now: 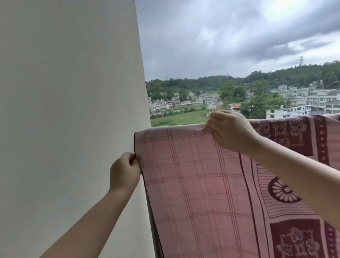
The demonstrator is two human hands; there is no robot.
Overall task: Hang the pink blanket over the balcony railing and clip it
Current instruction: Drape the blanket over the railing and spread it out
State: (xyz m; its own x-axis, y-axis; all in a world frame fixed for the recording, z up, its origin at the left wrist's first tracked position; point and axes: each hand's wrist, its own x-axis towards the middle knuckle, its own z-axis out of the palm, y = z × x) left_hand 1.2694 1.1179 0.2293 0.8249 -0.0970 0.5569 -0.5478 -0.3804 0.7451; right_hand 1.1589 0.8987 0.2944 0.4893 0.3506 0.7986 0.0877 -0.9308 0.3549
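Setting: white wall (pixel 54 100) left, town beyond.
Pink blanket (pixel 192 179): draped over hidden railing.
Left hand (pixel 125 170): pinches side edge.
Right hand (pixel 227 132): pinches top fold.
Remaining: no clip visible; clipping apparently undone.

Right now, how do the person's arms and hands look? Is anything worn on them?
Both forearms are bare, with no sleeves in view. The left hand and right hand wear no gloves, and no rings, watch or bracelet show. The fingernails visible are short.
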